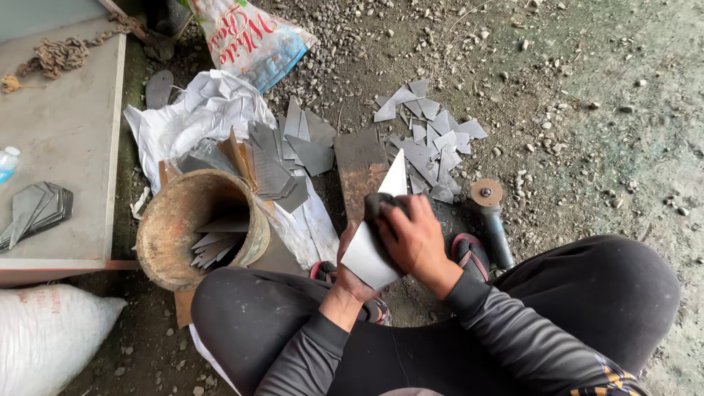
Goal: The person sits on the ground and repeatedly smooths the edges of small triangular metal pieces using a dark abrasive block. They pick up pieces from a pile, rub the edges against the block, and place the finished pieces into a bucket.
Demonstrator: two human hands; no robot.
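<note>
Metal plate (378, 242), pale and pointed, is held up over the lap: left hand (350, 279) cups it from beneath, right hand (414, 236) presses a dark cloth (381, 207) onto it with curled fingers. Beyond it, cut metal pieces (433, 147) litter gravelly dirt ground (587, 110); to its left lies a rusty drum (194, 227).

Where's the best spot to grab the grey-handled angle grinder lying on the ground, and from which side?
Probably by the straight grey handle body of the angle grinder, coming from above. It lies flat on the gravel with its round rusty disc facing up at the far end, so the bare barrel nearer the person's knee is the clear part. The right hand is nearest; both hands are on the pointed grey metal sheet.
</note>
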